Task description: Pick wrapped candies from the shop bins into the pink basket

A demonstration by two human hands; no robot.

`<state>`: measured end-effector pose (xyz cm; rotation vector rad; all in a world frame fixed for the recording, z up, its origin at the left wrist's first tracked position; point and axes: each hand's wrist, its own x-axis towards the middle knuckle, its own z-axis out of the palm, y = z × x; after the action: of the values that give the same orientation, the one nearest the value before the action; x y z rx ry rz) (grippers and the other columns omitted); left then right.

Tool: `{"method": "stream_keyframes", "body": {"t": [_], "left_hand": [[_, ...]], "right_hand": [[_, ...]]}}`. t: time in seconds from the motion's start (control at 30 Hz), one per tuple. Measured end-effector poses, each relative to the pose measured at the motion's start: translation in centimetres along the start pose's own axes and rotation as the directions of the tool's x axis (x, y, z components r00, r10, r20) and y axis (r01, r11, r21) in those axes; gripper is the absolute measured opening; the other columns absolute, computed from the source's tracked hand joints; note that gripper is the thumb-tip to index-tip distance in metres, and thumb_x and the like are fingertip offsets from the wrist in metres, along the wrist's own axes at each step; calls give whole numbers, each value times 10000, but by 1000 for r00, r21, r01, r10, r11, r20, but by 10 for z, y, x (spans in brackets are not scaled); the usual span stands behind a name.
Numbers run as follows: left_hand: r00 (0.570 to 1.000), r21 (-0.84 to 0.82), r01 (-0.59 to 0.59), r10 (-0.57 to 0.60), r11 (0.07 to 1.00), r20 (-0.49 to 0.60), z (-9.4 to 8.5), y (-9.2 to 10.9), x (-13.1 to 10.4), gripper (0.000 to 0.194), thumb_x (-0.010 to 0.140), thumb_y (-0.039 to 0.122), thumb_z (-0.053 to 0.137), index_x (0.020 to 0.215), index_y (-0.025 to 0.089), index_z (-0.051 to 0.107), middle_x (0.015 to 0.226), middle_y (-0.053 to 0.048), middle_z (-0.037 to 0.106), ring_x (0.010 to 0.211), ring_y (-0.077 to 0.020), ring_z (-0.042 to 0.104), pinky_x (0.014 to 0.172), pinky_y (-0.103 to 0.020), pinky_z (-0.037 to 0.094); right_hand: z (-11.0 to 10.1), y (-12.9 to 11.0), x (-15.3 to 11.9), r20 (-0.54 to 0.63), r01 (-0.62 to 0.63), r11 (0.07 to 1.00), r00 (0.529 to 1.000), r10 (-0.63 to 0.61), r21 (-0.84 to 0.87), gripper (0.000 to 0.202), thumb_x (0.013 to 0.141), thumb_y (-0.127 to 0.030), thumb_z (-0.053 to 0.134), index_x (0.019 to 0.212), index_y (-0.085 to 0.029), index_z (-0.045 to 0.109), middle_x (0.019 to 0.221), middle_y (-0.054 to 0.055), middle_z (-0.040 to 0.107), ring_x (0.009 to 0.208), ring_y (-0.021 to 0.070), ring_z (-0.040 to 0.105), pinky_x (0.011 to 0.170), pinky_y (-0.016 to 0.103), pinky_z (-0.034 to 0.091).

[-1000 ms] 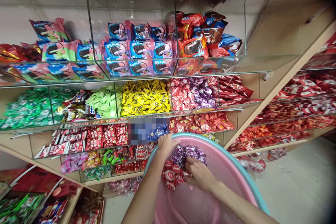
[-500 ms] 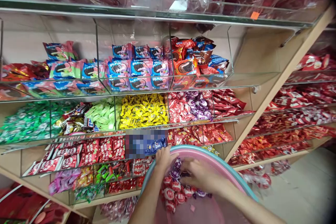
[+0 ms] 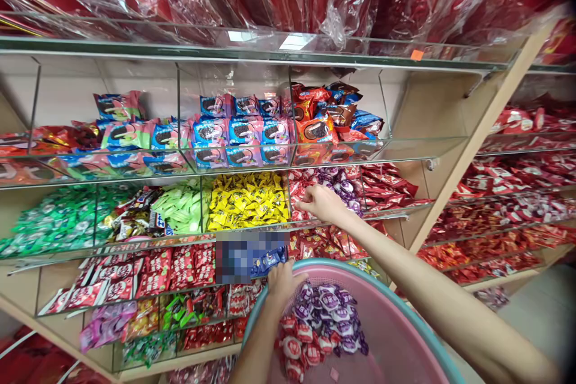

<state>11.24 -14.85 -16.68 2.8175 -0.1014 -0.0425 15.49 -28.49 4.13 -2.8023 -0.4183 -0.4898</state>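
Note:
My left hand [image 3: 281,282] is closed over the near-left rim of a round plastic basin [image 3: 407,318], pink inside with a turquoise rim. Inside the basin lie a heap of purple-wrapped candies [image 3: 335,312] and a smaller group of red-and-white wrapped candies [image 3: 310,342]. My right hand [image 3: 321,201] is up at a shelf compartment, over red-and-white candies [image 3: 299,183], with purple candies [image 3: 339,183] just behind it. Its fingers are curled together; whether they pinch a candy is hidden.
Left of that compartment, glass dividers separate yellow packets [image 3: 249,201], light green packets [image 3: 184,207] and green candies [image 3: 54,213]. Packaged cookies [image 3: 245,132] fill the shelf above. Red packets [image 3: 180,270] lie below. A wooden side panel [image 3: 477,144] slants at right.
My right hand has risen out of the basin to the shelf, uncovering the purple candies. My left hand keeps its hold on the rim. The view has tilted up slightly.

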Motion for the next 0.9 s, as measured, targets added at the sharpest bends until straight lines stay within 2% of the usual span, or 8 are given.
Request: {"method": "stream_keyframes", "body": {"t": [0.13, 0.3, 0.53, 0.77, 0.9], "left_hand": [[1000, 1, 5, -5, 1000, 1, -3, 1, -2, 588, 769, 625, 464, 1215, 249, 537, 1077, -92, 646, 1007, -271, 583, 830, -346, 429], [1000, 5, 9, -9, 1000, 12, -4, 1, -3, 571, 779, 611, 465, 1218, 254, 534, 1086, -89, 642, 1013, -266, 580, 833, -337, 424], [1000, -14, 15, -15, 1000, 3, 0, 0, -1, 576, 774, 609, 473, 1210, 239, 543, 1091, -104, 640, 1016, -283, 576, 835, -354, 422], [1000, -17, 12, -12, 1000, 9, -1, 0, -1, 595, 775, 621, 461, 1229, 243, 533, 1095, -109, 641, 1020, -282, 576, 833, -352, 420], [1000, -11, 14, -14, 1000, 12, -3, 1, -2, 588, 778, 618, 459, 1225, 242, 534, 1094, -107, 642, 1019, -282, 577, 832, -351, 423]], "right_hand": [[-4, -12, 11, 84, -34, 989, 995, 46, -142, 369, 765, -520, 547, 798, -167, 650, 927, 120, 667, 857, 239, 618, 668, 292, 424], [-4, -14, 19, 205, -28, 988, 977, 59, -153, 367, 730, -528, 597, 855, -191, 667, 943, 86, 684, 889, 215, 627, 707, 271, 443], [-8, -16, 20, 248, -81, 981, 961, 124, -178, 488, 714, -589, 595, 905, -146, 670, 964, 152, 676, 921, 270, 627, 709, 321, 473], [-6, -21, 26, 252, -109, 973, 955, 159, -202, 443, 694, -527, 640, 944, -163, 670, 981, 138, 676, 956, 270, 619, 741, 346, 482], [-4, -20, 27, 243, -89, 979, 961, 133, -185, 367, 693, -469, 634, 896, -168, 682, 957, 134, 680, 910, 263, 629, 699, 331, 476]]}}
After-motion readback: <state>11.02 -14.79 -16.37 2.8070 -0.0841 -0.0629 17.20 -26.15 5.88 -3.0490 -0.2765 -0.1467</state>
